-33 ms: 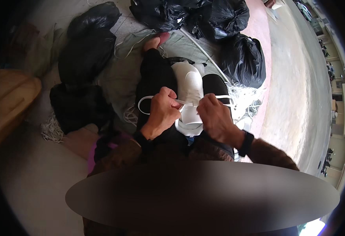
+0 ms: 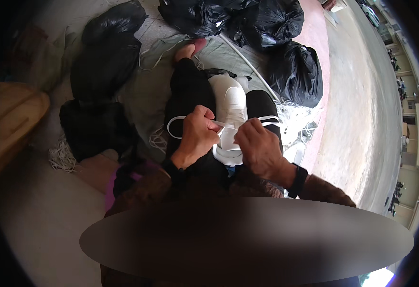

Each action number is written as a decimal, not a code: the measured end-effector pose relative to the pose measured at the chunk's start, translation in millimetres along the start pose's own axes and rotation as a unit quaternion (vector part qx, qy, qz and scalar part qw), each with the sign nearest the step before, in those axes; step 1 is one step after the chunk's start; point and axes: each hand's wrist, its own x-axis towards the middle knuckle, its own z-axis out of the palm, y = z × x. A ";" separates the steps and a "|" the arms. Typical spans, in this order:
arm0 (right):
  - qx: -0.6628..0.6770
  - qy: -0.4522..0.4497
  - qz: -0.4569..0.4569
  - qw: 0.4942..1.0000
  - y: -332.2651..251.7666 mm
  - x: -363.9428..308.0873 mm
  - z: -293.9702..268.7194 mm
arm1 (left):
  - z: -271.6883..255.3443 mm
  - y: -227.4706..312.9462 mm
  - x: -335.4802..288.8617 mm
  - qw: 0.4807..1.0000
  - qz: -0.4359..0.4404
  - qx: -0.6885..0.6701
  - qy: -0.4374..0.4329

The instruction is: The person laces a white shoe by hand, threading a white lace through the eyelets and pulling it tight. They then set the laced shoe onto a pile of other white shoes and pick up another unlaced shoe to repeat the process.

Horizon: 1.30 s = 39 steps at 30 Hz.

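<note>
A white sneaker (image 2: 232, 95) rests between my thighs with its toe pointing away from me. Over its tongue, my left hand (image 2: 197, 134) is closed in a pinch on a white shoelace (image 2: 226, 125), and a loop of lace bows out to the left of that hand. My right hand (image 2: 262, 148) is closed on the lace at the shoe's right side; its fingertips are partly hidden behind the knuckles. Another loop of lace shows just beyond the right hand, over my right thigh. The hands are close together but apart.
Black plastic bags (image 2: 293, 74) surround me at the far side and left. A bundle of white laces (image 2: 302, 122) lies right, another (image 2: 62, 155) left. A white rod (image 2: 247, 64) crosses the grey-green sheet (image 2: 140, 98). A wooden object (image 2: 18, 119) stands at far left.
My right hand has shifted slightly left, nearer my left hand, and the lace loop beside it shows more. The left hand and sneaker stay nearly where they were.
</note>
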 end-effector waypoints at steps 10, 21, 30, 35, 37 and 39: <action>-0.014 -0.028 0.119 0.992 -1.9 22.1 46.1 | 7.3 4.5 -11.7 0.991 0.109 0.056 0.055; 0.631 0.095 0.266 0.723 -22.9 25.6 -56.9 | 37.1 30.2 -55.2 0.968 0.228 0.076 0.072; 0.307 0.367 0.341 0.809 186.6 -111.5 -124.3 | 30.3 12.2 -24.8 0.959 0.248 0.132 0.045; 0.346 0.122 0.391 0.844 84.5 -63.9 9.2 | -62.7 30.8 -9.3 0.930 -0.066 -0.343 0.111; 0.388 0.060 0.397 0.830 55.9 -47.7 6.5 | -174.2 -5.5 -19.9 0.818 -0.074 -0.505 0.267; 0.378 0.050 0.383 0.841 41.4 -39.6 -0.3 | -190.2 -47.9 -39.9 0.869 -0.055 -0.453 0.193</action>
